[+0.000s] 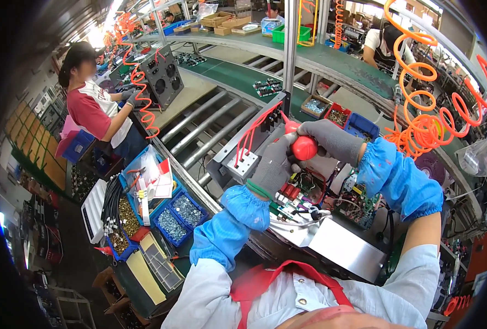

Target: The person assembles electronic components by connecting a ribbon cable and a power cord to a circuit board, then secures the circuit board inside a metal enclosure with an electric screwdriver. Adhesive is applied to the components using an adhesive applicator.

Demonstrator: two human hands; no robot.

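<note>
Grey-gloved left hand [275,165] and grey-gloved right hand [334,138] both grip a shiny red round-ended object [305,148] between two and three o'clock (steadier two-handed, I guess), grey metal panel [221,165] at its nine.

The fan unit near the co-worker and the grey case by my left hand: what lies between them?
In the head view: a pale board on the fan unit's side, then metal rollers toward the grey case.
</note>
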